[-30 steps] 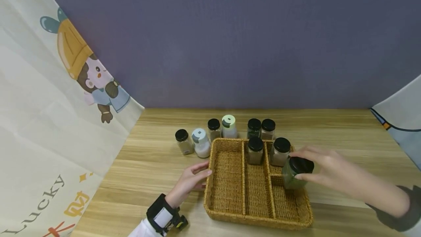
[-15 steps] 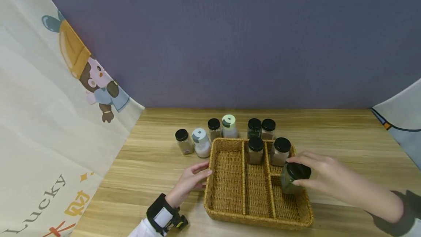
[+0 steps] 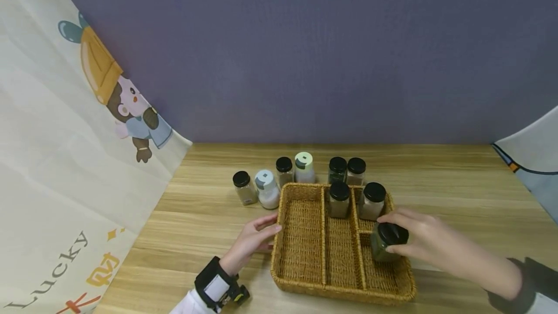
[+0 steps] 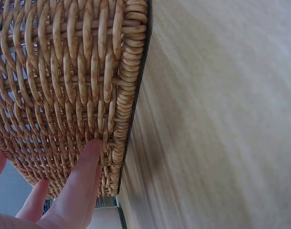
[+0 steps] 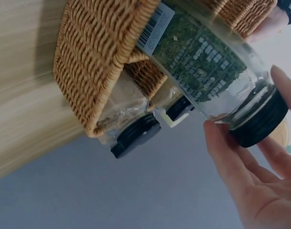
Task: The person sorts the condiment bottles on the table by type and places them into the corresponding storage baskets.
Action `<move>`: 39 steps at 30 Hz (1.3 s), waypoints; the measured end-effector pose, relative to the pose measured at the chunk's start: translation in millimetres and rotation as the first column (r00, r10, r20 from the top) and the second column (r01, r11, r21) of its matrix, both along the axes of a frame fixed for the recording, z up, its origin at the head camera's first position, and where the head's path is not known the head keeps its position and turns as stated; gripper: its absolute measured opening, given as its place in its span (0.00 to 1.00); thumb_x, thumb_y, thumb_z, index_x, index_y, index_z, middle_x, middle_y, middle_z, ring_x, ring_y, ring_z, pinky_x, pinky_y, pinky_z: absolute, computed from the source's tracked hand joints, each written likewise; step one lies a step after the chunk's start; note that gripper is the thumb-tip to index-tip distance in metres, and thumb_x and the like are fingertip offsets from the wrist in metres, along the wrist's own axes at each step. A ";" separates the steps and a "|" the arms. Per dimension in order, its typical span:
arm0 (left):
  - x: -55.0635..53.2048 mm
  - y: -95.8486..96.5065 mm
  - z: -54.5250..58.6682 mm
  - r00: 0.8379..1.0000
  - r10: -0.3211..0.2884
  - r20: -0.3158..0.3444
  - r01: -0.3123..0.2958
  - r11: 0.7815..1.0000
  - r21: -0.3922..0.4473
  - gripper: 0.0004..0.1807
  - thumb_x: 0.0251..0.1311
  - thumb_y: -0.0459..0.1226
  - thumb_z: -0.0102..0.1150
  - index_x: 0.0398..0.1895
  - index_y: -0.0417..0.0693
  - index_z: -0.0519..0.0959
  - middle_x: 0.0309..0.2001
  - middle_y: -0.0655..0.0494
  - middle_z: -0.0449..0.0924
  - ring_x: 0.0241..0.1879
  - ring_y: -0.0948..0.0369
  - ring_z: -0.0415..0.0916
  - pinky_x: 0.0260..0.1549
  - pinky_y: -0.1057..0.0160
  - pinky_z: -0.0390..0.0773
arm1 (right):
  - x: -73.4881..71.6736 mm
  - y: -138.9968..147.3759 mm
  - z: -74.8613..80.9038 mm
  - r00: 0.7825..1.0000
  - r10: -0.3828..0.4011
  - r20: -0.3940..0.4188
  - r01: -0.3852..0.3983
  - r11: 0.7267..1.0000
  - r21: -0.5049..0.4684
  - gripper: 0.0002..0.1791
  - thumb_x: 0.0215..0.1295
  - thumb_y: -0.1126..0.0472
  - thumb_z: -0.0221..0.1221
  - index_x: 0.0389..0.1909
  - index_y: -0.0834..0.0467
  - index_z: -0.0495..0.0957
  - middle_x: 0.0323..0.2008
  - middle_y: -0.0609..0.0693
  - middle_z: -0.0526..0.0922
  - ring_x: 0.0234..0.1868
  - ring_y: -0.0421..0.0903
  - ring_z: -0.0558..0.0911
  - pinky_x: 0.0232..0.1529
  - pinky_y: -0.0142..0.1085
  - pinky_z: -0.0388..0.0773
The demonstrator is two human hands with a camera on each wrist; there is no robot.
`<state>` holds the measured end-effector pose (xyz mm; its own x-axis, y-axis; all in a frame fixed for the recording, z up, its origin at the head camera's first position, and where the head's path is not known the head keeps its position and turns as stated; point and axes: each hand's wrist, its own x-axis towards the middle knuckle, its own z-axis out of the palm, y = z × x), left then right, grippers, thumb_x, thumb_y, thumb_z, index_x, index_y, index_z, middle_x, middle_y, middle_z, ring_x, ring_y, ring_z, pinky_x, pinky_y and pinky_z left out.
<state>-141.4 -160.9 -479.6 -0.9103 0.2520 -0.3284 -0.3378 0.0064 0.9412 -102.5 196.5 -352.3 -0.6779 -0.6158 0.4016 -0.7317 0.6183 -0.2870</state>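
Observation:
My right hand (image 3: 416,236) pinches a glass jar of dried green herbs (image 5: 202,59) by its black lid (image 5: 262,117), fingers and thumb on either side. The jar stands slightly tilted in the front right compartment of a divided wicker basket (image 3: 301,236). A barcode label shows near its base in the right wrist view. At the basket's left side, my left hand (image 3: 253,239) has its fingertips against the woven outer wall (image 4: 55,90), fingers fairly straight. Behind the herb jar, a black-lidded spice jar (image 3: 372,201) occupies the back right compartment. Another spice jar (image 3: 338,200) stands at the back of the middle compartment.
Behind the basket's left corner stand a white-topped shaker (image 3: 267,189), a yellow-green-topped shaker (image 3: 304,167) and two black-lidded jars. Two more jars, one with dark green contents (image 3: 337,170), are behind its middle. A dark wall borders the wooden table (image 3: 457,183) at the back.
My right hand has lowered the herb jar and moved it slightly left and toward the front, deeper into the front right compartment. The left hand and the basket stay where they were.

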 end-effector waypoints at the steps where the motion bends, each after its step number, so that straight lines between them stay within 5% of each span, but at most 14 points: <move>1: 0.2 0.0 0.2 1.000 0.001 0.000 -0.001 1.000 0.001 0.41 0.43 0.49 0.64 0.61 0.42 0.63 0.59 0.42 0.63 0.44 0.55 0.75 0.40 0.56 0.79 | 0.1 -0.6 -0.7 1.000 -0.002 0.005 0.002 1.000 -0.001 0.28 0.32 0.60 0.70 0.41 0.59 0.76 0.35 0.54 0.79 0.26 0.43 0.79 0.20 0.24 0.76; 8: 6.2 2.4 15.1 0.999 -0.025 -0.043 0.025 1.000 -0.006 0.38 0.49 0.45 0.61 0.60 0.36 0.61 0.59 0.38 0.62 0.43 0.55 0.75 0.40 0.56 0.79 | -1.4 -2.1 -8.8 0.998 -0.032 0.048 0.031 0.999 0.028 0.28 0.34 0.58 0.71 0.42 0.59 0.75 0.37 0.56 0.79 0.27 0.44 0.79 0.20 0.27 0.77; 21: 3.1 1.4 7.3 1.000 -0.010 -0.017 0.010 1.000 -0.002 0.39 0.45 0.48 0.64 0.60 0.40 0.64 0.59 0.42 0.64 0.43 0.56 0.75 0.39 0.56 0.79 | 1.9 -6.5 -15.9 0.987 -0.106 0.122 0.097 0.993 0.074 0.28 0.37 0.56 0.70 0.43 0.59 0.75 0.38 0.59 0.78 0.23 0.42 0.78 0.17 0.25 0.72; 28: 6.6 3.2 16.7 0.999 -0.019 -0.038 0.018 1.000 -0.009 0.37 0.50 0.45 0.61 0.60 0.35 0.61 0.59 0.37 0.62 0.44 0.53 0.75 0.38 0.55 0.79 | 1.4 -7.2 -21.2 0.992 -0.104 0.077 0.100 0.993 0.057 0.28 0.32 0.57 0.71 0.41 0.59 0.76 0.38 0.62 0.78 0.26 0.50 0.80 0.18 0.27 0.76; 39: 7.1 5.0 22.4 1.000 -0.002 -0.013 0.002 1.000 0.015 0.35 0.52 0.41 0.60 0.60 0.34 0.60 0.60 0.36 0.61 0.46 0.50 0.73 0.41 0.54 0.78 | -0.2 -5.8 -26.4 0.999 -0.046 0.008 0.046 0.999 0.020 0.28 0.31 0.60 0.71 0.40 0.60 0.75 0.35 0.57 0.79 0.26 0.50 0.80 0.19 0.27 0.78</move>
